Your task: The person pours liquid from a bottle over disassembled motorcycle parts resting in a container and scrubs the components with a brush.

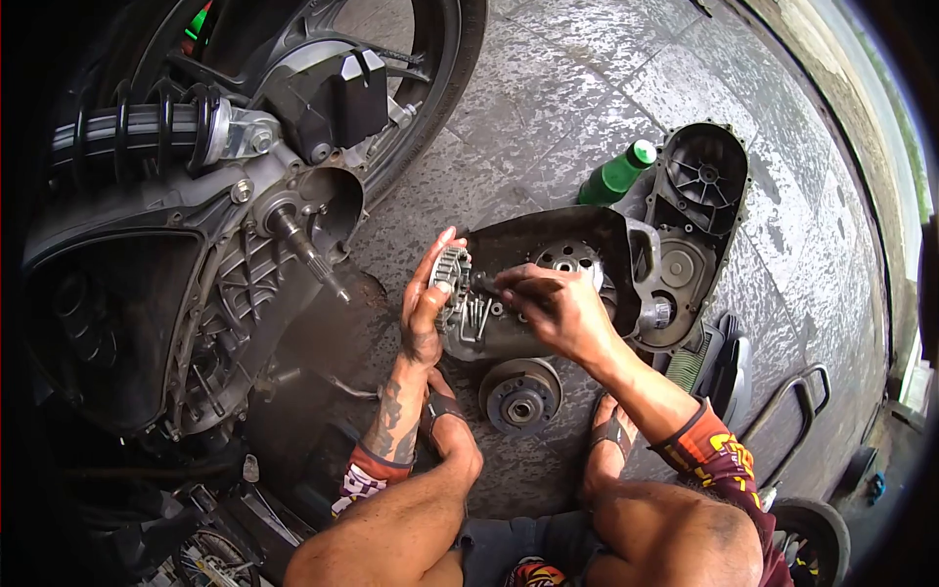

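Observation:
My left hand [423,311] grips a round metal part with a toothed or finned rim [449,271], tilted on edge with its inner side towards the right. Close beside it, my right hand [567,311] has its fingers pinched around something small and dark [483,283], which is too hidden to name. Below both hands lies a dark cover [509,340], used like a tray. Several bolts [475,318] and a metal disc with holes [568,258] rest in it. Between my feet sits a round clutch assembly [521,396] on the floor.
On the left stands a scooter's engine case with a bare splined shaft [305,250], below a coil shock absorber [161,131] and a wheel [458,73]. A green bottle [613,176] and a long crankcase cover [700,230] are at the right, near a bent metal bar [804,416].

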